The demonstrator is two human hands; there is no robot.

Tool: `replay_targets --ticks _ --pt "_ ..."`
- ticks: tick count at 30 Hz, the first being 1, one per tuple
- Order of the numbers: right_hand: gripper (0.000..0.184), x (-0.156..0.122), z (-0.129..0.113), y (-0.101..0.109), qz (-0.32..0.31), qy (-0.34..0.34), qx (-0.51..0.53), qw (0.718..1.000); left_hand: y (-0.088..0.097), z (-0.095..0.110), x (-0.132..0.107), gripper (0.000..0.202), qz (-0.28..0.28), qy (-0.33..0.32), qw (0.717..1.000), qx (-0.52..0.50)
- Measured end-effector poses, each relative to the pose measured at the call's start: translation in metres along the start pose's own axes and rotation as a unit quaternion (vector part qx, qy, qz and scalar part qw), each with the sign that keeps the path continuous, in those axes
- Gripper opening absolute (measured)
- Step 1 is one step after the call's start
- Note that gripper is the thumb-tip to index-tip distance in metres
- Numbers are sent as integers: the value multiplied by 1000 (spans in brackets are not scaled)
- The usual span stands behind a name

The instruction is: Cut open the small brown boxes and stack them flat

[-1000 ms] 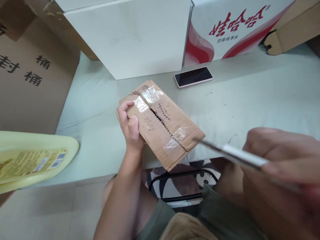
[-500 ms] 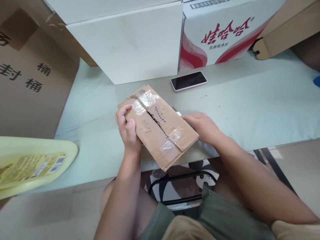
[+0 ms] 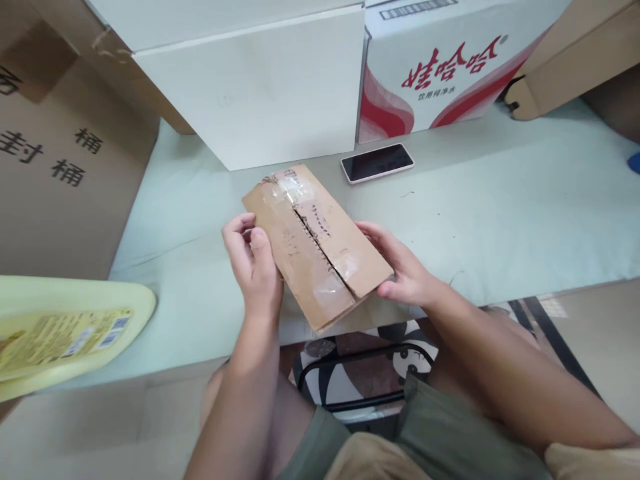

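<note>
A small brown cardboard box (image 3: 315, 243) with torn clear tape along its middle seam is held between both my hands above the front edge of the pale green table (image 3: 500, 220). My left hand (image 3: 253, 263) grips its left long side, fingers curled round the edge. On the box's right side, my right hand (image 3: 400, 267) cups it from below with the thumb near the lower corner. The box tilts up toward me, and its seam is slit partway.
A phone (image 3: 377, 162) lies face up behind the box. A white carton (image 3: 260, 87), a red-and-white printed carton (image 3: 440, 60) and brown cartons (image 3: 65, 153) stand along the back and left. A yellow plastic object (image 3: 70, 330) juts in at the left. A stool sits under my knees.
One second ago my right hand held a thin metal blade close to the camera. The blade is gone from view, and that hand now grips the box's right side. The box has tilted up.
</note>
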State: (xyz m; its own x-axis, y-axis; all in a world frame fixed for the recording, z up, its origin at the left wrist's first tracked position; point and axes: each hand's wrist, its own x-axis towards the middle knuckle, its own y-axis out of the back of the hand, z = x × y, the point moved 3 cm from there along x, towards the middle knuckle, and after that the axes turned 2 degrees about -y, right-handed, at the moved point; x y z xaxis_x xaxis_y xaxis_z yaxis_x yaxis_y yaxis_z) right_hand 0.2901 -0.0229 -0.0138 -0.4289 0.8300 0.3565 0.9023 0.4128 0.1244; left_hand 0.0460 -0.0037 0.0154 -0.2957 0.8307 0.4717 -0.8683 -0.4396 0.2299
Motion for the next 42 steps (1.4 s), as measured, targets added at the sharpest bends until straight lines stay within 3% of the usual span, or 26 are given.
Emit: replay_targets --ticks 4,7,10,12,16,21,26,29,31,34,36,38,42 --pt "98 0 2 -4 10 5 -29 1000 -9 8 -5 73 -142 -88 982 -93" --pt "91 0 -1 -4 34 28 -41 998 -10 20 -9 105 -249 -149 953 -83" --pt "86 0 -3 -3 47 36 -60 996 -6 31 -11 112 -288 -188 938 -42" --pt "84 -1 -3 -3 45 37 -71 996 -2 33 -12 107 -289 -179 940 -33" --pt "82 0 1 -4 34 33 -95 994 1 26 -10 95 -264 -112 956 -68" --pt "74 0 5 -7 33 33 -103 994 7 20 -5 87 -152 -102 977 -114" --pt "56 1 5 -9 40 -3 -139 990 17 18 -1 54 28 -88 989 -117" --pt "43 3 4 -9 59 -21 -191 980 24 14 4 35 150 3 975 -162" --pt "37 5 4 -8 79 -37 -229 969 30 9 9 34 191 83 954 -213" --pt "28 8 4 -7 94 -68 -262 958 40 -5 12 51 197 227 924 -238" --pt "21 9 4 -5 99 -84 -274 953 49 -17 11 65 186 287 915 -215" --pt "16 9 4 -4 101 -92 -283 949 55 -29 10 63 157 284 928 -182" --pt "19 12 6 -4 84 -83 -280 953 53 -54 8 46 34 245 965 -90"
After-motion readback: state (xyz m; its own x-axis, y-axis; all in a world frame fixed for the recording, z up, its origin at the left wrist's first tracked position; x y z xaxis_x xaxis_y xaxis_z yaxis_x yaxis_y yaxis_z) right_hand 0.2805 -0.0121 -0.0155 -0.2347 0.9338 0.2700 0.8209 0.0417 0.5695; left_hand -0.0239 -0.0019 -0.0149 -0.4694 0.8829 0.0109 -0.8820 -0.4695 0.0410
